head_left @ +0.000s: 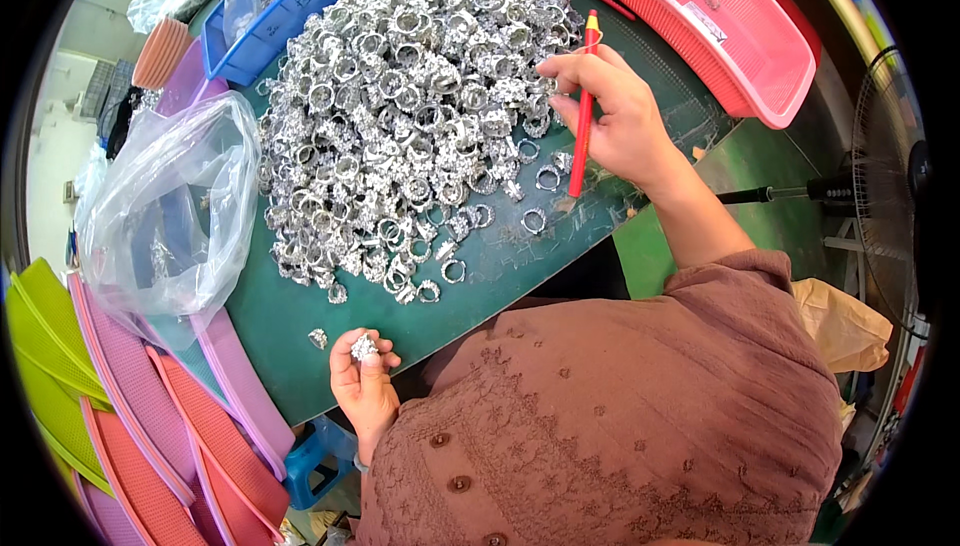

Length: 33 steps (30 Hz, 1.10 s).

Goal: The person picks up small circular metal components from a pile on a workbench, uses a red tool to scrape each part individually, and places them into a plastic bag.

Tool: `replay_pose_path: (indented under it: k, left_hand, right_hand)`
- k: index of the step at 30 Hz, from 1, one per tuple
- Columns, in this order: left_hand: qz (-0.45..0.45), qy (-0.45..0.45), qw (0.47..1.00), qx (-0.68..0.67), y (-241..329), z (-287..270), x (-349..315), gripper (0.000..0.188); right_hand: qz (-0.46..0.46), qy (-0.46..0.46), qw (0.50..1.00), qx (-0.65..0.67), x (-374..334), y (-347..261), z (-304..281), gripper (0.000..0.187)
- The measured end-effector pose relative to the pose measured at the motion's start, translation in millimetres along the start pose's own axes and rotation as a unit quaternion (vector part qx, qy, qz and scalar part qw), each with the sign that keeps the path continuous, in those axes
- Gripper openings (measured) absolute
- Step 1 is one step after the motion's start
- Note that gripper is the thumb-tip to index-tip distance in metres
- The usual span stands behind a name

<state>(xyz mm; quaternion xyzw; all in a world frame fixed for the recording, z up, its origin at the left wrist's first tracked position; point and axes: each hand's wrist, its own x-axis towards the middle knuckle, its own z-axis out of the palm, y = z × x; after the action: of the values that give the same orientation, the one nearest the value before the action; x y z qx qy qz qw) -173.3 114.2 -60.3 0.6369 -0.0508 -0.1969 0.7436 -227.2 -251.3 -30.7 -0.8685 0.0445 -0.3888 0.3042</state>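
A large heap of silver-coloured rings (400,96) covers much of the green table (530,276). Near the table's front edge, my left hand (366,386) pinches one silver ring (364,348) between thumb and fingers. Another small silver piece (318,339) lies on the table just left of that hand. My right hand (620,111) is at the heap's right side, with a red pencil (583,136) held in it, slanting down toward the table. Its fingertips are close to the heap's edge; whether they touch a ring I cannot tell. Several loose rings (533,221) lie below the pencil.
A clear plastic bag (170,216) sits left of the heap, with a blue basket (290,6) behind it. At the far right stands a pink basket (715,26). Coloured trays (130,396) are stacked at lower left. A fan (885,166) stands to the right.
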Motion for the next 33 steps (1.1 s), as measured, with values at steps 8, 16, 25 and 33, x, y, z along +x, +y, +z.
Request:
replay_pose_path:
  k: [8,16,25,33]
  left_hand:
    - [0.0,-0.006,1.0,0.004,0.6,-0.9,1.6,0.026]
    - [-0.003,-0.01,1.0,0.012,2.7,0.0,1.7,0.026]
    - [-0.004,-0.019,1.0,0.016,2.7,-3.1,2.3,0.026]
    - [-0.002,-0.031,1.0,0.001,2.6,-4.8,3.0,0.027]
  right_hand:
    - [-0.045,-0.037,0.998,-0.002,14.0,6.6,10.2,0.023]
    - [-0.033,-0.08,0.996,-0.01,11.9,8.3,10.6,0.024]
    - [-0.129,-0.118,0.984,-0.039,31.6,9.0,19.5,0.022]
    - [-0.081,-0.168,0.982,-0.022,35.2,9.6,19.0,0.021]
